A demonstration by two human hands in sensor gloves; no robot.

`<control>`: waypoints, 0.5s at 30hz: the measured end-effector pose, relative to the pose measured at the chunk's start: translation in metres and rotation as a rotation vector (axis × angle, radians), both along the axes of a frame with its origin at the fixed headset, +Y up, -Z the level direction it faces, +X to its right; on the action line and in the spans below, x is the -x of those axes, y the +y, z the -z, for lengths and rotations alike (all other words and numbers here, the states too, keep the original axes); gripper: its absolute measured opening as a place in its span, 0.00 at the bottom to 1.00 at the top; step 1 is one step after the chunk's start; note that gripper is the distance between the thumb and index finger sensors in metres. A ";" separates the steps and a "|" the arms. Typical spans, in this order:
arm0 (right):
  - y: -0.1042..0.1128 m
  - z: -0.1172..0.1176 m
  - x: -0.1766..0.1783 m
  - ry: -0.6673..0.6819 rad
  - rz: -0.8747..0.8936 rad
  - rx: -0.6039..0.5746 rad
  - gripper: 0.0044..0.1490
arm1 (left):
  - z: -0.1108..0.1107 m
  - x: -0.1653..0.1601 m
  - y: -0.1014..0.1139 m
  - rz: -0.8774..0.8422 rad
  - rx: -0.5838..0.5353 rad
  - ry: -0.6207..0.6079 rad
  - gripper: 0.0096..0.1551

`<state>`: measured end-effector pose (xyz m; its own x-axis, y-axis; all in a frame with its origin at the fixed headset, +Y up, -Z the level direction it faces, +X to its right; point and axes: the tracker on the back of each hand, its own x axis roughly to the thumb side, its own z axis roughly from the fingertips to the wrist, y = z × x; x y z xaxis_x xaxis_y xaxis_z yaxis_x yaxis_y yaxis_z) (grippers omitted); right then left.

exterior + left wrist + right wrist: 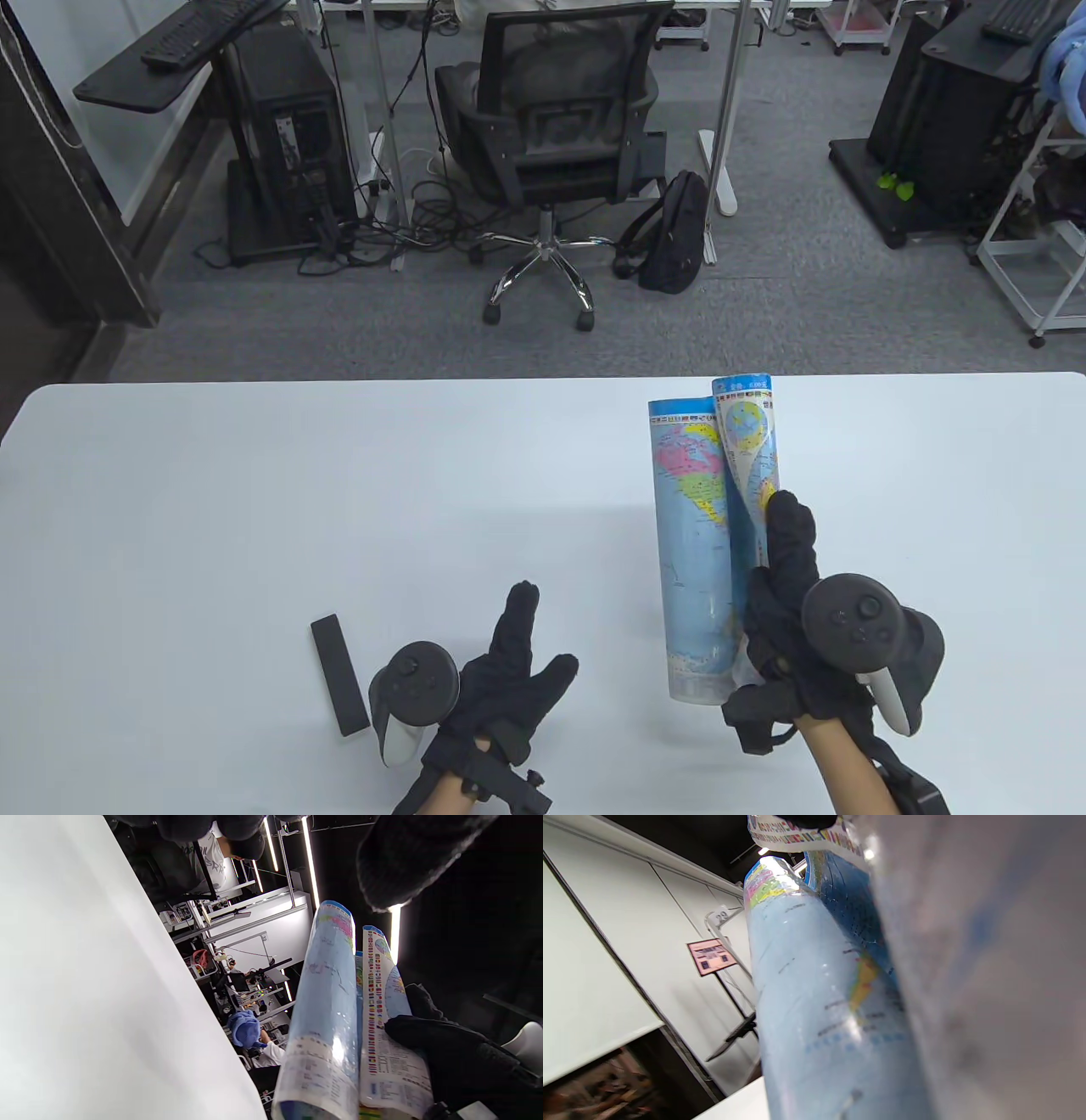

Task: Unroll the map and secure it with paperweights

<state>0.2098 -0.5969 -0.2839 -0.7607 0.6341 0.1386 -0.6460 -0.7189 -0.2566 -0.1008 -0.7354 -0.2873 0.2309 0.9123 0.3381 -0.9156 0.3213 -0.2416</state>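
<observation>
A glossy world map point(696, 543) is partly rolled, with two curled sides running away from me at the right of the white table point(254, 509). My right hand point(785, 526) grips its right curl near the near end, fingers laid along the paper. The map also shows in the left wrist view point(326, 1018) and fills the right wrist view point(818, 1005). My left hand point(543, 632) is open with fingers spread, empty, left of the map and apart from it. A black bar paperweight point(339, 675) lies flat on the table just left of my left hand.
The table's far edge runs across the middle of the table view. Beyond it on the floor stand an office chair point(551, 127), a black backpack point(674, 229) and a computer tower point(288, 144).
</observation>
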 end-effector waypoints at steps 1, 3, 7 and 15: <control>-0.003 -0.002 0.004 0.020 0.025 -0.009 0.45 | -0.001 -0.003 0.001 -0.027 0.005 -0.018 0.52; -0.011 -0.004 0.012 0.045 0.071 -0.015 0.45 | -0.003 -0.010 0.003 -0.062 0.017 -0.047 0.52; -0.035 -0.002 0.027 0.091 0.175 0.009 0.45 | -0.008 -0.024 0.005 -0.099 0.058 -0.104 0.53; -0.094 0.008 0.047 0.166 0.406 0.171 0.45 | -0.007 -0.036 -0.016 0.008 0.263 -0.110 0.58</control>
<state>0.1625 -0.6913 -0.2920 -0.4229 0.9000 0.1056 -0.9059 -0.4227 -0.0258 -0.0645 -0.7513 -0.2806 0.2134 0.9704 0.1132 -0.8770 0.2414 -0.4154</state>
